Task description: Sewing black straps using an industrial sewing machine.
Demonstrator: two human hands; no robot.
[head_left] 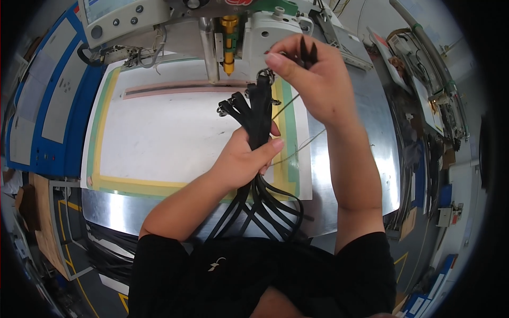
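My left hand [246, 156] is closed around a bundle of black straps [259, 114], whose loose tails fan down over the front edge toward my body. Metal fittings [222, 110] cap the upper ends of the straps. Just above them, my right hand [318, 79] has its fingers curled around a dark, pointed tool [305, 50], perhaps small snips; its thumb is by the topmost fitting, and whether it grips that too is unclear. A thin cord [289, 103] runs diagonally behind the bundle and right hand.
A white work sheet [143, 138] with green and yellow tape borders lies on a metal table [355, 159]. Above it are a machine head with a yellow cylinder [229, 47] and a control panel [111, 24]. A blue cabinet [53, 95] stands left; more black straps [108, 249] hang lower left.
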